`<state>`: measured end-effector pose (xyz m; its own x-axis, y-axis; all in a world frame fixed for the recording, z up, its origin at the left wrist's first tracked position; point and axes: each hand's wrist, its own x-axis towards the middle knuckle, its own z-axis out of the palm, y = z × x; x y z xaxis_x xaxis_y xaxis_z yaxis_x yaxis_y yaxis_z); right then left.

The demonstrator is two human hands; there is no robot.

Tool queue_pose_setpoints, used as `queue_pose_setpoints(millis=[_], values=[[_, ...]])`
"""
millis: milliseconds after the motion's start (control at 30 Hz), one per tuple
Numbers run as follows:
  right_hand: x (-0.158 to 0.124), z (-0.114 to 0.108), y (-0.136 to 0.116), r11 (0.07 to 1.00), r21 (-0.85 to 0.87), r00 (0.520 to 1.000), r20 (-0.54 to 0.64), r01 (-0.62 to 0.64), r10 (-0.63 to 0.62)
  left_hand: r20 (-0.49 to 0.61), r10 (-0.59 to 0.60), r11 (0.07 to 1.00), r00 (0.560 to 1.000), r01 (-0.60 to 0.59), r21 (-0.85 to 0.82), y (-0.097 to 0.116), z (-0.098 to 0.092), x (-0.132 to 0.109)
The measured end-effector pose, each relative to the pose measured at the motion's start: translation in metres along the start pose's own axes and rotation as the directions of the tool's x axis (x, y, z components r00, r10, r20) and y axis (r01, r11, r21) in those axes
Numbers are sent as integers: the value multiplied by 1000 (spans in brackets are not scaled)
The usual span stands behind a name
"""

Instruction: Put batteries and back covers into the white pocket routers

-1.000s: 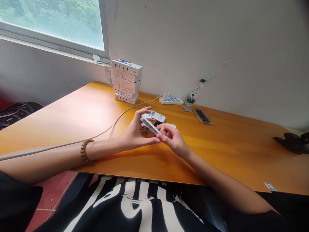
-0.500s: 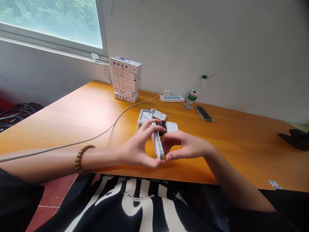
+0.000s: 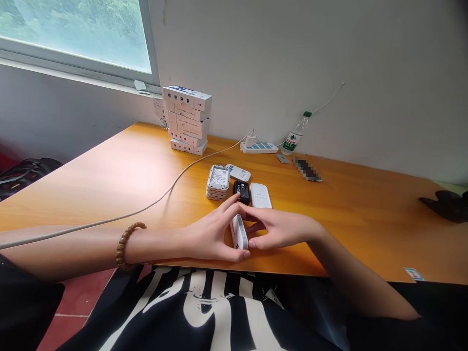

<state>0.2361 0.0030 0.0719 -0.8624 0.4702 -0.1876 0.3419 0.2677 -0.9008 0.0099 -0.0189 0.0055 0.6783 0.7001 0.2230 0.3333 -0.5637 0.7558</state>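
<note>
My left hand [image 3: 212,235], with a wooden bead bracelet [image 3: 126,246] on its wrist, and my right hand [image 3: 278,230] hold a white oblong device [image 3: 239,232] between their fingers. The device stands lengthwise near the desk's front edge, and its lower end may rest on the wood. Just beyond my fingertips lie a black device [image 3: 242,192] and a white device [image 3: 261,195]. A small stack of white devices [image 3: 218,183] sits to their left. Another white device [image 3: 238,172] lies behind them.
An orange wooden desk [image 3: 109,195] meets the wall. Along the wall stand a stack of white boxes [image 3: 187,119], a power strip [image 3: 259,148] with a white cable [image 3: 146,207] and a water bottle [image 3: 294,139]. A pixelated object [image 3: 306,169] lies right of the bottle.
The white oblong device has turned from a diagonal to lengthwise and dropped toward the desk with both hands. The stack and the black device are now uncovered.
</note>
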Motion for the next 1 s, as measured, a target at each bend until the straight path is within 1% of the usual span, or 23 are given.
queue_pose_setpoints(millis=[133,233,300,367,467,533,567,633,700,767,833,933,1000], values=[[3,4,5,999,-20,999,-38,-26,26,13,-32,999,999,32,-4,-5,0,2],[5,10,8,998,-16,995,-79,-54,52,-11,-16,1000,1000,16,-7,-7,0,3],[4,14,8,997,-48,988,-147,-63,56,-43,17,999,999,-18,-33,-7,0,4],[3,19,9,991,-104,972,-225,-86,61,-54,39,993,998,-44,-109,-8,1,5],[2,27,7,963,-206,940,-324,-176,103,-66,35,975,997,-49,-215,-10,1,5],[3,32,5,940,-245,924,-357,-235,138,-80,19,977,997,-36,-211,-11,2,5],[3,34,4,938,-252,922,-363,-239,138,-88,11,981,996,-28,-193,-12,2,5],[4,39,2,949,-241,926,-363,-201,104,-103,4,986,995,-21,-167,-13,2,5],[6,42,0,967,-208,931,-360,-145,62,-116,9,984,993,-30,-178,-15,2,6],[8,45,-3,979,-168,930,-365,-116,48,-123,9,978,992,-34,-204,-15,2,7],[9,48,-6,982,-152,917,-397,-111,42,-126,-3,979,992,-23,-201,-16,1,8],[11,52,-8,979,-166,885,-466,-116,26,-142,-18,989,990,-3,-148,-16,2,8],[11,53,-6,980,-155,877,-480,-128,39,-146,-26,991,989,6,-135,-17,3,8]])
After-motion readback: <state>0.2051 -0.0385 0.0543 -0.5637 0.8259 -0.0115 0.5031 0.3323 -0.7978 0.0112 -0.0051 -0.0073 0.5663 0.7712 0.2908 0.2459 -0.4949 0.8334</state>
